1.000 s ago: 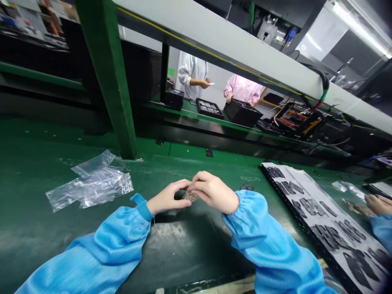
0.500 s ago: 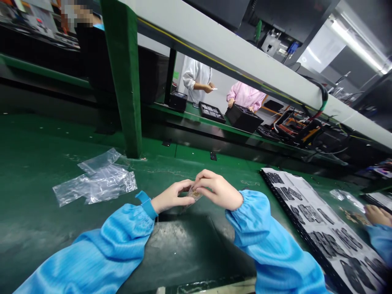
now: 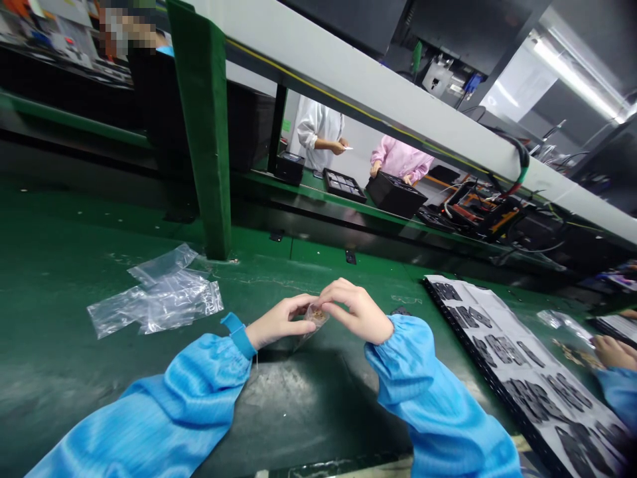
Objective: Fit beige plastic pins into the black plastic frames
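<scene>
The fingertips of the left hand [image 3: 279, 323] and right hand [image 3: 355, 312] pinch a small clear plastic bag [image 3: 315, 318] of brownish bits, held between them at lower centre over the green bench [image 3: 60, 265]; crumpled clear bags [image 3: 159, 292] lie left of the hands; a black tray [image 3: 478, 356] of dark parts sits lower right; a co-worker's hand [image 3: 614, 353] shows at the right edge.

- I can't read any text, label, brand or number anywhere in my view.
- The small clear packet [image 3: 315, 317] I'm pinching shows no legible print.
- The small green sign [image 3: 285, 125] on the far wall is too small to read.
- The small panel on the black box [image 3: 289, 168] on the far counter shows nothing legible.
- The white unit [image 3: 436, 75] overhead carries markings too small to make out.
</scene>
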Demonstrator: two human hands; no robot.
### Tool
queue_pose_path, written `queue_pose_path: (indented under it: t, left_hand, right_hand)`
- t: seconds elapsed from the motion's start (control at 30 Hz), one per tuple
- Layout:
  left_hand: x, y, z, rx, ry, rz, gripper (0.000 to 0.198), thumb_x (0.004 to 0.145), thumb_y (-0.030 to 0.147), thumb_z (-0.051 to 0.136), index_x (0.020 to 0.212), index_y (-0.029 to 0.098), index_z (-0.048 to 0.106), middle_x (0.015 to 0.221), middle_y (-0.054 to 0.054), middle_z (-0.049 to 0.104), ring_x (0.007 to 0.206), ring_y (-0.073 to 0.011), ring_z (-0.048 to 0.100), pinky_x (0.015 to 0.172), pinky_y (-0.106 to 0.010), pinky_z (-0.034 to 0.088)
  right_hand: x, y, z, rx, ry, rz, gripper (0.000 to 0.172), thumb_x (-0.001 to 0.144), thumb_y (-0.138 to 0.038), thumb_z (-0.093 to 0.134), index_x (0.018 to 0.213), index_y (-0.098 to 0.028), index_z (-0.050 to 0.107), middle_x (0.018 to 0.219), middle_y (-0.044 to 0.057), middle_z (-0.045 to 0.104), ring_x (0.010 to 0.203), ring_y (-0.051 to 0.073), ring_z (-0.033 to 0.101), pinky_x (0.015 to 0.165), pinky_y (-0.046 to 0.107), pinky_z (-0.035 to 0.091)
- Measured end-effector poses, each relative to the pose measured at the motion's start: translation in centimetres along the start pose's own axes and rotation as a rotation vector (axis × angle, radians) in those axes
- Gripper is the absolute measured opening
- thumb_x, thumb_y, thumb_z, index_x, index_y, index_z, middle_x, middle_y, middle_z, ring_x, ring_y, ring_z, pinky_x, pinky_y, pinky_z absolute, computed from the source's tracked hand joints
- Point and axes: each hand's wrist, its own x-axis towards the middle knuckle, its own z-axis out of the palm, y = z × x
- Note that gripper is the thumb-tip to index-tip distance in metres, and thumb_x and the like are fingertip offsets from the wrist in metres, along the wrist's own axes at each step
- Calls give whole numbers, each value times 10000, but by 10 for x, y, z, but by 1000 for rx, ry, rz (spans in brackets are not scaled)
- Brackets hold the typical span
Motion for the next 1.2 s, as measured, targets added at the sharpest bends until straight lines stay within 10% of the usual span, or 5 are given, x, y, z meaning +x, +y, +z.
queue_pose_path:
  t: [0.93, 1.2]
  left_hand:
    - [-2, -1, -1, -95, -4, -16, 525, 727, 461, 588, 1141, 142, 534, 1163, -99, 585, 1121, -283, 495, 986, -440, 332]
    - [-3, -13, -3, -77, 46, -19, 426, 832, 465, 400, 1100, 148, 494, 1104, -118, 611, 1041, -252, 567, 892, -408, 426]
  right_hand:
    - [-11, 1, 13, 13, 133, -32, 229, 889, -117, 408, 1044, -204, 552, 952, 44, 667, 878, 151, 592, 812, 320, 413]
    - [-14, 31, 31, -80, 58, 37, 30, 797, -196, 558, 808, -193, 586, 1014, 83, 529, 965, 210, 487, 824, 372, 420]
